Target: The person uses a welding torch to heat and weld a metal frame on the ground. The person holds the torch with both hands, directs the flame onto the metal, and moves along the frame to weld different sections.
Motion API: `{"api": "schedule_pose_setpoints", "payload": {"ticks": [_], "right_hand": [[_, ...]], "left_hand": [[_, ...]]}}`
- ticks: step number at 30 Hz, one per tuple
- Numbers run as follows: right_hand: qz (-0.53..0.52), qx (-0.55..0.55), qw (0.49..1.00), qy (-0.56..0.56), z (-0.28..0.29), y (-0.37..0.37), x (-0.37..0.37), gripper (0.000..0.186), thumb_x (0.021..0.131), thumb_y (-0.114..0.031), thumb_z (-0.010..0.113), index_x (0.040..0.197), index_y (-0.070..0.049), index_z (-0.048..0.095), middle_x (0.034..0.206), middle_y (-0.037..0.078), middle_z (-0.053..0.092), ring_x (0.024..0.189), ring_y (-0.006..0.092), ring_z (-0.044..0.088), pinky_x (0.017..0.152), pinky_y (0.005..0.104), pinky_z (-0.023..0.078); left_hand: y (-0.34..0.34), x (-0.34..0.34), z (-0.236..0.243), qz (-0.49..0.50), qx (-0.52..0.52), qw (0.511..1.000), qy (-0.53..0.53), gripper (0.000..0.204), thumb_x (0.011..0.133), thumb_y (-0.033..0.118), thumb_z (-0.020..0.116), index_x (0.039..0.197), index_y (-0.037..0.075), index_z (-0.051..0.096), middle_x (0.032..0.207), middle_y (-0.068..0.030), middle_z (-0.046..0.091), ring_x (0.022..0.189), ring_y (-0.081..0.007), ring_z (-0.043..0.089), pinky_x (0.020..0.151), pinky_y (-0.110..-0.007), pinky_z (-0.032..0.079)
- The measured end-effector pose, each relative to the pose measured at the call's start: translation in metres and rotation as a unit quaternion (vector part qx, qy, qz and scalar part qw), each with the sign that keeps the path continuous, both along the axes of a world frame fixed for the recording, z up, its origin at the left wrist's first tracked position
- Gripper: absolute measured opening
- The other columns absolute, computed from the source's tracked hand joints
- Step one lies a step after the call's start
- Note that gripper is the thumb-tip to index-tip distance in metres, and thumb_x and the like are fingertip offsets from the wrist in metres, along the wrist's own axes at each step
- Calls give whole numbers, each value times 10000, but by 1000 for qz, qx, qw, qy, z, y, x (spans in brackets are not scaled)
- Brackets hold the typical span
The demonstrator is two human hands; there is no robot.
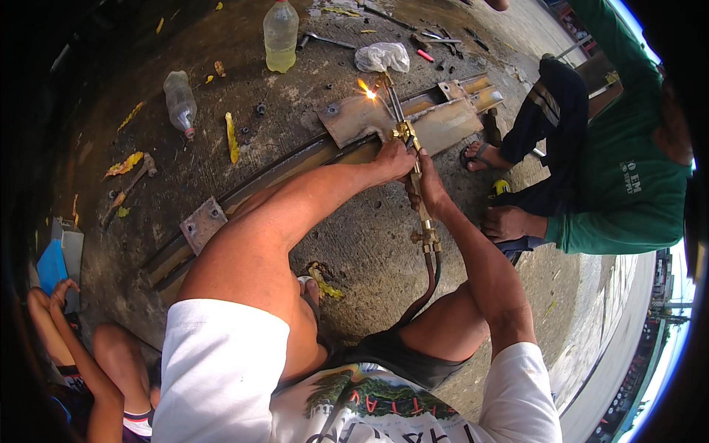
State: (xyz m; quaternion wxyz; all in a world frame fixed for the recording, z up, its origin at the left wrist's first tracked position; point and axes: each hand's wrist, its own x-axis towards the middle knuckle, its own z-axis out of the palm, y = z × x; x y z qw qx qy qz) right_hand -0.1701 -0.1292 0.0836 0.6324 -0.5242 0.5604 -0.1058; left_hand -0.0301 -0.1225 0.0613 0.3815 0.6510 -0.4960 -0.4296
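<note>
A brass cutting torch (427,235) with long metal tubes runs away from me, two hoses (430,277) leading from its near end. My right hand (430,186) is wrapped round its handle. Farther up, my left hand (394,159) is closed at the torch's brass valve section; its fingertips are partly hidden. An orange flame (367,90) glows just left of the torch head, above a rusty steel plate (353,119). That plate lies across a long steel beam (288,166) on the ground. More plate (450,127) lies along the beam's right part.
A person in a green top (628,192) squats close on the right; another person's arm (88,369) shows at lower left. Beyond the beam are a bottle of yellowish liquid (281,44), a clear bottle (179,100), a plastic bag (382,57), a wrench (332,40) and scattered leaves.
</note>
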Motion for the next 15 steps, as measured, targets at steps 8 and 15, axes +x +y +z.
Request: {"api": "schedule_pose_setpoints", "payload": {"ticks": [8,15], "right_hand": [[-7,-3,1000,-3,-1,0,1,720,924,-763,235,836,-99,499,593,-4,399,443,138,375,427,326,348],[-4,-4,1000,-4,-1,-1,-1,721,923,-764,238,832,-99,501,590,-7,396,438,134,368,430,325,348]], "left_hand": [[-2,-1,-5,2,-7,1000,-10,484,919,353,553,1007,-116,632,954,-316,681,917,-416,698,785,-488,538],[-4,-1,-6,2,-3,1000,3,480,925,350,543,994,-117,630,935,-306,683,900,-396,701,778,-484,534]]}}
